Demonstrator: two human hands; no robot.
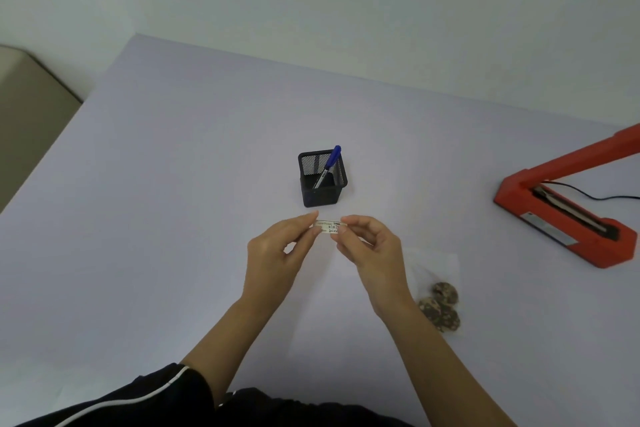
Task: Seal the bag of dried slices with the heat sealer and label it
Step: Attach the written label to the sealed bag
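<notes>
A small white label with dark writing is held above the table, in front of me. My left hand pinches its left end and my right hand pinches its right end. To the right of my right forearm lies a clear plastic bag flat on the table, with three brown dried slices in its near end. The red heat sealer stands at the right edge, its arm raised.
A black mesh pen holder with a blue marker in it stands just beyond my hands. A black cable runs from the sealer to the right. The table's left edge drops off beside a beige surface.
</notes>
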